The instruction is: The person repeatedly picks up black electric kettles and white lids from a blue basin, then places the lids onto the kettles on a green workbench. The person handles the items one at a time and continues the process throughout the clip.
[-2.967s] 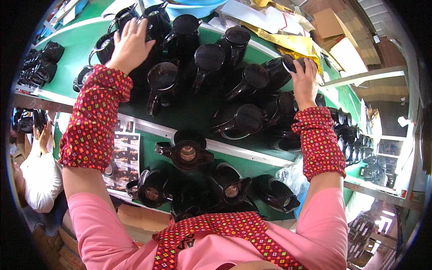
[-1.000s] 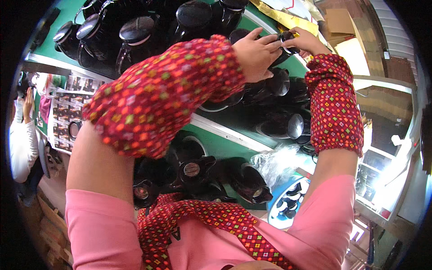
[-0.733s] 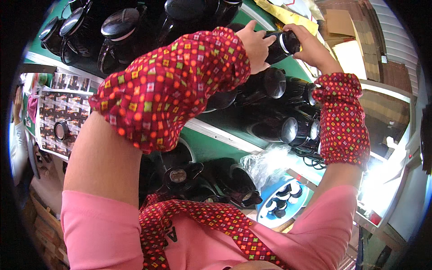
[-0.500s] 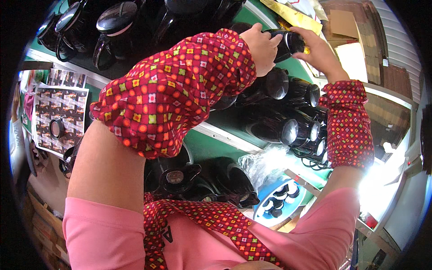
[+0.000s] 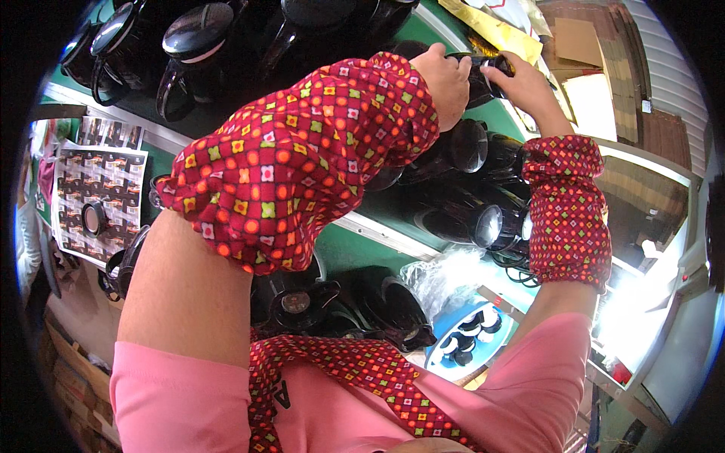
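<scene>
At the far side of the bench, both my hands are on a glossy black jug (image 5: pixel 479 89) lying tilted between them. My left hand (image 5: pixel 445 84) is wrapped round its left part, with the back of the hand hiding much of the body. My right hand (image 5: pixel 527 84) grips the right end, thumb and fingers closed about the dark rim. Just nearer than the hands, several similar black jugs (image 5: pixel 467 146) stand close together.
More black jugs with handles (image 5: pixel 198 34) fill the far left, and others (image 5: pixel 393 306) stand near my chest. A blue basin (image 5: pixel 495 343) holds small black-and-white parts. Clear plastic wrap (image 5: pixel 442 275), a printed sheet (image 5: pixel 102 192), and stacked cardboard (image 5: pixel 642 83) lie around the green bench.
My right hand has shifted its hold, its thumb now bent over the jug's right end. The right forearm has moved slightly left; the left hand has moved slightly right, still on the jug.
</scene>
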`<state>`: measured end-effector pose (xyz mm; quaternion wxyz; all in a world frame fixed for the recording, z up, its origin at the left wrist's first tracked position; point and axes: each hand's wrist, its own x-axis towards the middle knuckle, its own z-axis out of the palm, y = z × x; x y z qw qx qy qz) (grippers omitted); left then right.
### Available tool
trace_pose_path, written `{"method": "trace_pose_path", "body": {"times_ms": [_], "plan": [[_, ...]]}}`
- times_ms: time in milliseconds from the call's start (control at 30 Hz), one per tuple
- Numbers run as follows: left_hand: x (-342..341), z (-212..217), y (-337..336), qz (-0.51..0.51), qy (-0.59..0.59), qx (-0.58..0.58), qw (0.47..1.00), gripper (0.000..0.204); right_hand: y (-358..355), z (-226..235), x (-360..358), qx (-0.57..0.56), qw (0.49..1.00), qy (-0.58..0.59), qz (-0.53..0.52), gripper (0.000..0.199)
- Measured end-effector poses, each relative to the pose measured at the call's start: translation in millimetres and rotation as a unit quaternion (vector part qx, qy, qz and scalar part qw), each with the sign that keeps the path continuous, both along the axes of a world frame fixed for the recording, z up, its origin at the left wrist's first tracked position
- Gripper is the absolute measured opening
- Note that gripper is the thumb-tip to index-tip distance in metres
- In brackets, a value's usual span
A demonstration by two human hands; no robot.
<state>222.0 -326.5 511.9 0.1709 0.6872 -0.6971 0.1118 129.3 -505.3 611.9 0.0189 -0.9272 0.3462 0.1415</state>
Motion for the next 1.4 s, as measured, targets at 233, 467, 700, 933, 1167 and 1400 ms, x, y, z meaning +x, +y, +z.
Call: {"method": "trace_pose_path", "body": {"times_ms": [233, 467, 700, 933, 1167, 1400], "plan": [[-2, 1, 2, 0.012, -0.002, 0.012, 1.0, 0.046, -7, 7, -24, 0.047, 0.959, -0.071, 0.271, 0.074], [-3, 4, 6, 0.012, -0.008, 0.014, 1.0, 0.045, -17, 11, -13, -0.081, 0.994, -0.019, 0.074, 0.068], [-4, 5, 0, 0.001, -0.007, 0.031, 1.0, 0.045, -13, 8, -8, -0.02, 0.996, 0.059, -0.068, 0.076], [-10, 1, -4, 0.01, -0.005, -0.001, 1.0, 0.043, -24, -5, -38, 0.017, 0.983, -0.041, 0.178, 0.082], [-4, -7, -6, 0.025, -0.031, -0.036, 0.999, 0.033, -3, -24, -27, -0.096, 0.991, -0.012, 0.092, 0.077], [-4, -2, -3, 0.013, -0.035, -0.023, 0.999, 0.03, 1, -40, -31, -0.126, 0.988, -0.045, 0.076, 0.074]]}}
